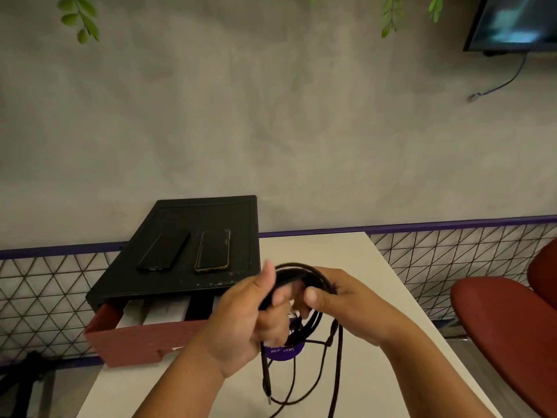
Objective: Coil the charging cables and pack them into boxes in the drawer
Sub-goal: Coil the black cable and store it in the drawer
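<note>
Black cable (313,277), loosely looped, ends dangling

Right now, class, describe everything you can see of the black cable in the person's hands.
The black cable looks thin, flexible and matte. It is partly coiled into several loops held above the white table. The left hand grips one side of the coil, the right hand pinches the other. Loose strands hang below the hands, and one end with a straight plug dangles under the left hand. Whether they touch the table is unclear.
</note>
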Demonstrator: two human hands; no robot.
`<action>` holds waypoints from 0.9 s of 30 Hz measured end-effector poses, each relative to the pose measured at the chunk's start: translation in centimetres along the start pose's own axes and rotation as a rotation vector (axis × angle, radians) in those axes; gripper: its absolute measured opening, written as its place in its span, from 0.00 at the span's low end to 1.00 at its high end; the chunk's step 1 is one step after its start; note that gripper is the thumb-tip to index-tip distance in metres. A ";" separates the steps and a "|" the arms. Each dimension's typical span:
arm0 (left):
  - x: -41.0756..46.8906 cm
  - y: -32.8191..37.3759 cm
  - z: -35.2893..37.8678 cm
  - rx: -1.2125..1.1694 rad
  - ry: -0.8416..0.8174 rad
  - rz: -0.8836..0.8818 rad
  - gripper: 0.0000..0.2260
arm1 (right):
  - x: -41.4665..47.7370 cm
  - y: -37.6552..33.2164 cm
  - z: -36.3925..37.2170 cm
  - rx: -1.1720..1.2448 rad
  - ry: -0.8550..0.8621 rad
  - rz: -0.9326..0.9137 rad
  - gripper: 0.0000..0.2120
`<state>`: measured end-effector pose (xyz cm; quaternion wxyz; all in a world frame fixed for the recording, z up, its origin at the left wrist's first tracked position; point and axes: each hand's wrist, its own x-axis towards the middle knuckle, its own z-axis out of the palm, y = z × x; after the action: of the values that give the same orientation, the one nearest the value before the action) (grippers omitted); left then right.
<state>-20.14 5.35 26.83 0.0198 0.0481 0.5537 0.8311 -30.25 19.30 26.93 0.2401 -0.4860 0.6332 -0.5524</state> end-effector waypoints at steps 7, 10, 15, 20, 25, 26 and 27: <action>0.3 0.0 0.1 -0.232 0.074 -0.057 0.18 | 0.6 -0.7 0.8 -0.307 0.142 0.086 0.10; 0.2 0.0 -0.2 -0.264 -0.008 -0.026 0.15 | 0.6 -1.1 1.2 -0.429 0.240 0.091 0.08; 0.3 0.1 -0.5 -0.276 0.022 -0.022 0.13 | 1.0 -0.9 1.4 -0.627 0.311 0.067 0.07; -0.1 0.3 -0.2 -0.229 0.134 0.012 0.14 | 0.4 0.3 0.5 -0.466 0.225 0.108 0.12; -0.3 1.9 -3.6 -0.561 -0.247 0.135 0.16 | -1.4 2.5 -2.3 -0.572 0.247 0.227 0.06; -0.4 2.1 -4.3 -0.593 -0.243 0.154 0.21 | -1.7 2.9 -2.8 -0.661 0.253 0.255 0.05; -0.7 2.2 -4.9 -0.587 -0.194 0.166 0.23 | -2.0 3.5 -3.3 -0.760 0.251 0.278 0.06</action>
<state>-19.86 -0.02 26.95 0.0176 0.1642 0.2801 0.9457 -33.44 22.30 24.11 0.0370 -0.3790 0.8757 -0.2968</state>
